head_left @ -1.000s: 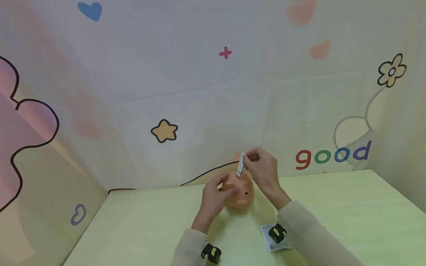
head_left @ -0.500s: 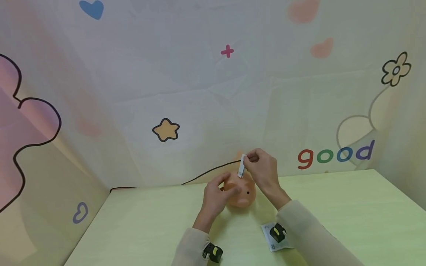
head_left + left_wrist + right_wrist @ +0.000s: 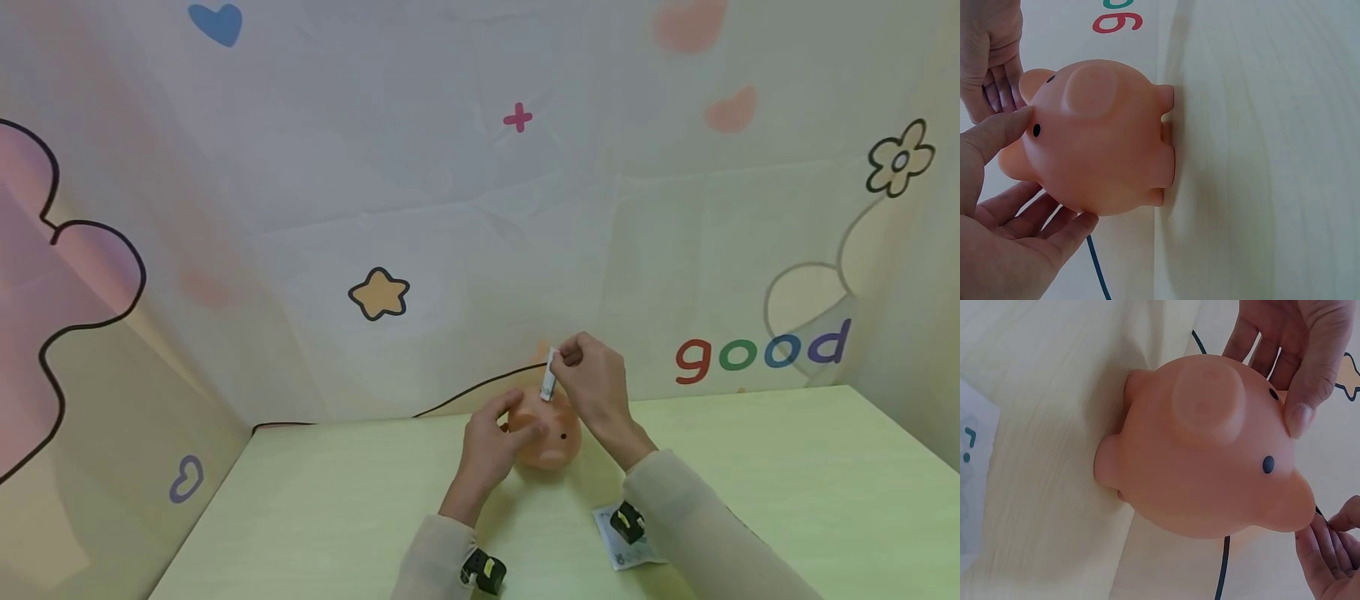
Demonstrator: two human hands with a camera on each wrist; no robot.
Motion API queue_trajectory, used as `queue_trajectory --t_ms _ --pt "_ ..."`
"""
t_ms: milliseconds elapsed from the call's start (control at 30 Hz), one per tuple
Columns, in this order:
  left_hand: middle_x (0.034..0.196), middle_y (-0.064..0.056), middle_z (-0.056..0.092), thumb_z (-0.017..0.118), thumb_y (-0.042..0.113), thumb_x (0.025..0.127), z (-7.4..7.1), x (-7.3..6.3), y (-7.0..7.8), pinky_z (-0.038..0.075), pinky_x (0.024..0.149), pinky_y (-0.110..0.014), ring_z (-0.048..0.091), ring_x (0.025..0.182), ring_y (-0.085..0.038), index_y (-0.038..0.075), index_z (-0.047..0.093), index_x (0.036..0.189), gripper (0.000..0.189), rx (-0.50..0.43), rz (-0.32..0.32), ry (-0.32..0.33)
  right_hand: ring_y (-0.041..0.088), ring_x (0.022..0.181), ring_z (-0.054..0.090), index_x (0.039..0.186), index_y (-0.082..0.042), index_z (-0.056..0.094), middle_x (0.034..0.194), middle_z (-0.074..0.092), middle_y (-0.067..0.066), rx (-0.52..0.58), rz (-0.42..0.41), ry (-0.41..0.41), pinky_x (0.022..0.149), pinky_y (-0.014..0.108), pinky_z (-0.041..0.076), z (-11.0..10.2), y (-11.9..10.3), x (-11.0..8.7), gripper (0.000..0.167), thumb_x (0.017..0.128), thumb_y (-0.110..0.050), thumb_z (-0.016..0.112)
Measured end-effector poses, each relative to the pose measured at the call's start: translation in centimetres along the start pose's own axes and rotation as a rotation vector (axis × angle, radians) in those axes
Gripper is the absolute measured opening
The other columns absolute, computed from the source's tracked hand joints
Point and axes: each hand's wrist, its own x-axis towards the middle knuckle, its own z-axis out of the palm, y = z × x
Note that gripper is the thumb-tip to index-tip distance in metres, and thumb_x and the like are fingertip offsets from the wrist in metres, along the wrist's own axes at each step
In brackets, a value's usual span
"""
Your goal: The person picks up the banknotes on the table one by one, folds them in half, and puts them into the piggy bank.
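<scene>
An orange piggy bank (image 3: 558,457) stands upright on its feet on the table, its snout (image 3: 1090,90) and black dot eyes toward me. My left hand (image 3: 489,446) holds it from the left, the thumb on its forehead and the fingers spread round its side and back. Above its top my right hand (image 3: 597,385) pinches a narrow folded banknote (image 3: 549,379) between thumb and fingertips. The note stands nearly upright, its lower end right at the top of the pig's head. In the right wrist view the pig's ear (image 3: 1288,503) hides the note.
A pale blue-white banknote (image 3: 626,552) lies on the light wood table (image 3: 337,508), partly under the right wrist's camera (image 3: 627,522) in the head view. Close behind the pig rises a backdrop (image 3: 450,250) printed with hearts, a star and the word "good".
The head view has shifted slightly, so the scene sits a bit further right. Both hands keep their holds on the piggy bank and the folded banknote, with barely any motion.
</scene>
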Motion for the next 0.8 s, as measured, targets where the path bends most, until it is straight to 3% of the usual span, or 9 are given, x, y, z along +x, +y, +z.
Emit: queue_trajectory --t_ms 333,800 --pt "0.143 -0.018 0.065 0.085 0.01 0.092 0.02 -0.14 0.15 0.052 0.109 -0.052 0.056 0.137 -0.038 -0.006 0.065 0.139 0.054 -0.014 0.025 0.004 0.03 0.075 0.071 0.092 0.001 0.07 0.082 0.073 0.013 -0.021 -0.03 0.007 0.069 0.046 0.061 0.22 -0.18 0.15 0.004 0.093 -0.002 0.07" --pt "0.145 -0.016 0.063 0.084 0.011 0.093 0.14 -0.1 -0.1 0.051 0.111 -0.049 0.055 0.139 -0.035 -0.005 0.064 0.141 0.055 -0.004 -0.005 0.003 0.03 0.077 0.072 0.095 0.002 0.07 0.087 0.074 0.014 0.011 -0.014 -0.03 0.068 0.046 0.063 0.41 -0.86 0.04 0.007 0.096 -0.005 0.068"
